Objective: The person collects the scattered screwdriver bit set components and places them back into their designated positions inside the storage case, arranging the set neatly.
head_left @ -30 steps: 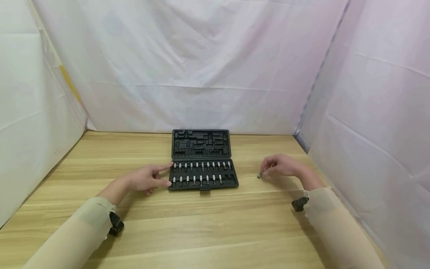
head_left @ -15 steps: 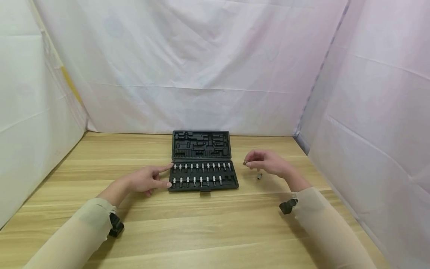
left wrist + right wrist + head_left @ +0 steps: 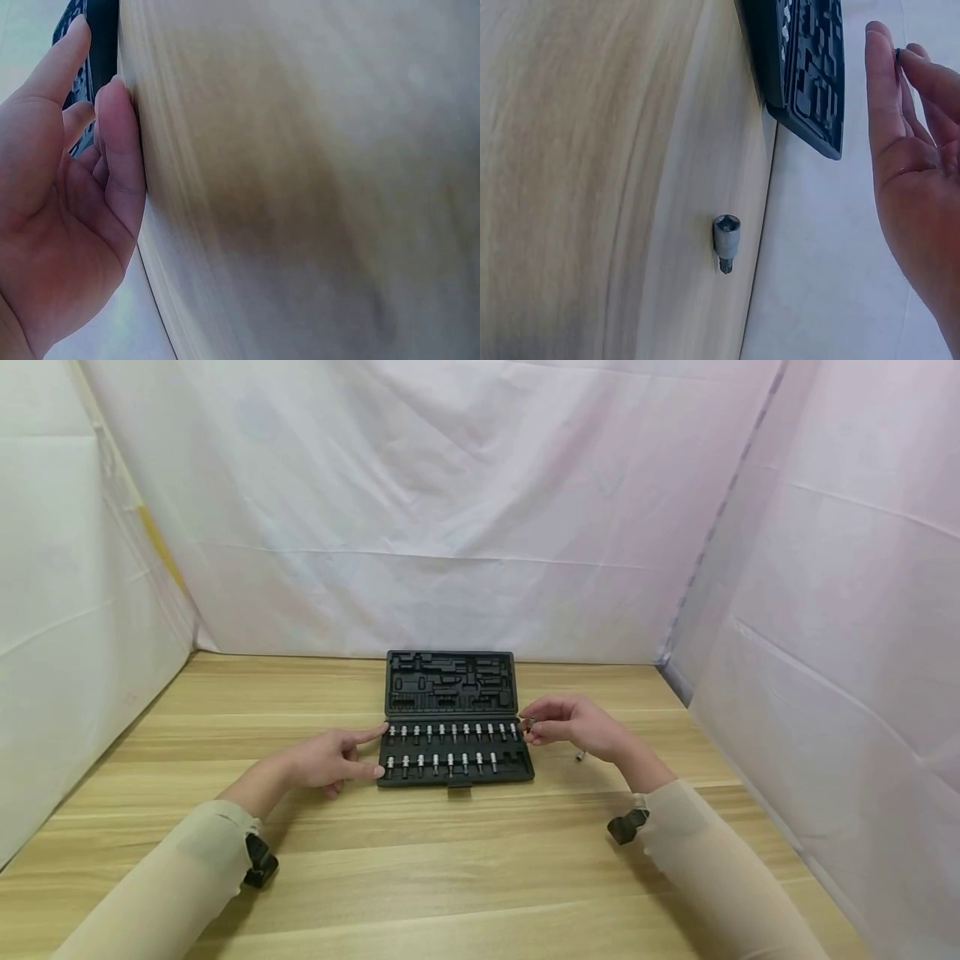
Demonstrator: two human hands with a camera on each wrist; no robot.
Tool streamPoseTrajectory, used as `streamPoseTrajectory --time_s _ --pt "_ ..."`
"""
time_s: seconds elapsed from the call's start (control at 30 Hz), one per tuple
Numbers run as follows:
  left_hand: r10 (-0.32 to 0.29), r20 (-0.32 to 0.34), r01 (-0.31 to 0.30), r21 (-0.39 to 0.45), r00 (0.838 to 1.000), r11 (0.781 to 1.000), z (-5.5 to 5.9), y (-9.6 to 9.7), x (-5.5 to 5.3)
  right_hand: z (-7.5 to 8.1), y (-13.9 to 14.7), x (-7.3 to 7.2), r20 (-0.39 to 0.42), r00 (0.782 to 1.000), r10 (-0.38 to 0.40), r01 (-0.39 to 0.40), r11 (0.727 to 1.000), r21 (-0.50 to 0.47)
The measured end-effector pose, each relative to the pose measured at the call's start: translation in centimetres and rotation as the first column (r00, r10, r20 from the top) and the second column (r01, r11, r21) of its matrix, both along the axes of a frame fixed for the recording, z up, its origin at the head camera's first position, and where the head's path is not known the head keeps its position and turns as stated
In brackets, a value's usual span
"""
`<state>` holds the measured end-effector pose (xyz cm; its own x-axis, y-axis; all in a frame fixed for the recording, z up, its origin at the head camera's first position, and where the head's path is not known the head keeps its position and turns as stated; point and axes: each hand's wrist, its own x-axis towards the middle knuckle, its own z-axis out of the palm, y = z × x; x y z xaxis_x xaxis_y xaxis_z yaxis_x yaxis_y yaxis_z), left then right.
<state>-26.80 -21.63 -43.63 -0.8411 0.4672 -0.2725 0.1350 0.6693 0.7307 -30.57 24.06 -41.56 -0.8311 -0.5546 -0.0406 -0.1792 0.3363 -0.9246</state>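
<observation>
A black socket case (image 3: 450, 711) lies unfolded on the wooden table, two rows of silver bit sockets (image 3: 451, 760) in its near half. At its left side my left hand (image 3: 322, 758) touches the edge with index finger and thumb stretched out, the other fingers bent in. Beside the case's right end, my right hand (image 3: 573, 727) pinches a small bit socket (image 3: 530, 724) between thumb and fingers; in the right wrist view only a dark tip of it shows. A loose bit socket (image 3: 726, 241) lies on the table below the right hand, partly hidden in the head view.
The case's raised lid (image 3: 451, 683) has moulded recesses and stands at the back. Vacant slots (image 3: 514, 760) show at the right end of its near row. White sheets (image 3: 420, 527) close off the table's back and sides.
My right hand has moved left to the case's right end with a bit socket. The loose one on the table has come into sight under it. My left hand stays put.
</observation>
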Motion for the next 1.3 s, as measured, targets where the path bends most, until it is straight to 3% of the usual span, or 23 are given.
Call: streamPoseTrajectory --time_s 0.6,0.87,1.07,1.3 --pt "-0.008 -0.004 0.008 0.0 1.0 1.0 -0.4 0.0 -0.3 -0.6 -1.1 -0.2 -0.066 0.996 -0.06 0.063 0.997 0.039" --pt "-0.01 -0.005 0.011 0.003 1.0 1.0 0.0 0.0 -0.2 -1.1 -2.0 -0.8 -0.103 0.993 -0.064 0.082 0.981 0.179" --pt "-0.007 -0.002 0.007 0.007 1.0 1.0 0.1 0.0 -0.3 -1.9 -3.0 -1.2 -0.16 0.987 -0.023 0.067 0.959 0.277" --pt "-0.008 0.0 0.008 0.005 1.0 1.0 0.1 0.0 -0.2 -2.2 -3.8 -1.3 -0.158 0.987 0.006 0.051 0.933 0.355"
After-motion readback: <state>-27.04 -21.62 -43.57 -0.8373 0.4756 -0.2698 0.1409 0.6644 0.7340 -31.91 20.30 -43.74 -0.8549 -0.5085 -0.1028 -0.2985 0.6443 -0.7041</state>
